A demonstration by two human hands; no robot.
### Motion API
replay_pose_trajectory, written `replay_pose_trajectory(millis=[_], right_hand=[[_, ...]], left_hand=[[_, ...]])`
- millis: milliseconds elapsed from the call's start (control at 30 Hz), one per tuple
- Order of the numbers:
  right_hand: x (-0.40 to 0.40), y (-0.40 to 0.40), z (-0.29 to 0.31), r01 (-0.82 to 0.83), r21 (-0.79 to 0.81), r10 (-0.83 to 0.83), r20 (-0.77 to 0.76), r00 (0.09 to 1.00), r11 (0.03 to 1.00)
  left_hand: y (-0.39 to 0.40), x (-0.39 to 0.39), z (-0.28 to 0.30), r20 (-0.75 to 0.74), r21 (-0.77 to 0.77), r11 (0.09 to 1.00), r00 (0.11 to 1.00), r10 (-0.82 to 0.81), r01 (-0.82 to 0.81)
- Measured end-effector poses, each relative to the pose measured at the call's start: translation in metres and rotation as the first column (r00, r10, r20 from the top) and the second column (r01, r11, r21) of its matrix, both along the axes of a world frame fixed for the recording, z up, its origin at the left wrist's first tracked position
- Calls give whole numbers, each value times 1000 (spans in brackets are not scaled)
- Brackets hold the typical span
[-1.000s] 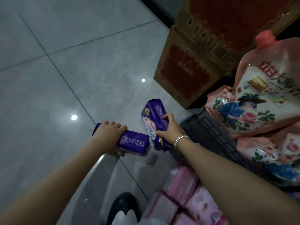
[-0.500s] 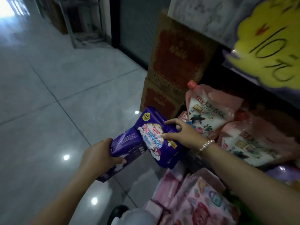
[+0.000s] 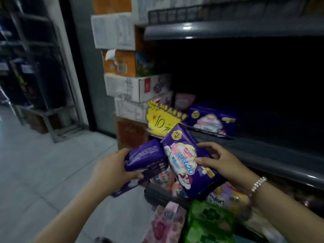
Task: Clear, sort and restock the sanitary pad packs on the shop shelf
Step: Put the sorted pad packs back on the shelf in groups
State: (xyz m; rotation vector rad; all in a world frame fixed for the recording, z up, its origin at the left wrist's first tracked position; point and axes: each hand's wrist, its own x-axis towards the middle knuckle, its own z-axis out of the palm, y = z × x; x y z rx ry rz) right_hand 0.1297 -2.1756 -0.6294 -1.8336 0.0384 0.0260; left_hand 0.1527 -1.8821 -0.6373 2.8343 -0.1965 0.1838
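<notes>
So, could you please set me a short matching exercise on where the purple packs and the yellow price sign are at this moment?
Things:
1. purple pack with 420 on its front
2. purple pack showing its dark printed side
3. purple pack with no hand on it
4. yellow price sign

Places:
A. lying on the dark shelf
B. held in the left hand
C. held in the right hand
D. hanging at the shelf's front edge

Pairs: 1-C, 2-B, 3-A, 4-D
</notes>
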Motion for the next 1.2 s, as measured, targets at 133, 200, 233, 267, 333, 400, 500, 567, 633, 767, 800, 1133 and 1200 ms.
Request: replay_pose_trajectory(millis=[133,200,233,267,333,400,500,567,633,767,800,1133,1200], right_hand=[[-44,-46,46,116,-47,-110,111,988,992],[-61,-68,66,177,-55,-167,154,974,983],[-67,-78,74,202,-65,-188,175,967,977],[-71,-88,82,228,-83,-208,193,959,970],[-74,-105,96,283,-125,-251,223,942,951],[-71,-120,107,338,-160,-296,242,924,927],[-58,-145,118,406,-163,-360,253,898,899],[-46,-159,121,443,-147,-402,245,882,884],[-31,-173,123,480,-135,-440,246,864,867],[1,-195,117,528,-123,-481,280,831,840],[9,-201,113,543,-121,-492,294,819,831],[52,-230,78,515,-167,-435,356,827,841],[54,-230,73,517,-161,-438,357,825,841]], left_hand=[[-51,-10,42,99,5,986,981,-167,167],[-77,-9,59,128,29,973,964,-233,231],[-89,-6,67,137,41,966,956,-258,255],[-101,-2,74,139,49,960,950,-281,277],[-123,12,86,148,39,946,934,-324,322],[-144,32,99,180,18,934,918,-354,357],[-178,68,126,227,76,923,894,-385,378],[-200,95,142,238,121,915,884,-402,384],[-222,122,157,250,153,907,873,-419,392],[-267,177,171,117,258,875,885,-450,410],[-278,191,172,83,283,864,887,-454,416],[-318,276,148,-109,-30,828,822,-559,560],[-317,280,145,-113,-7,814,808,-578,581]])
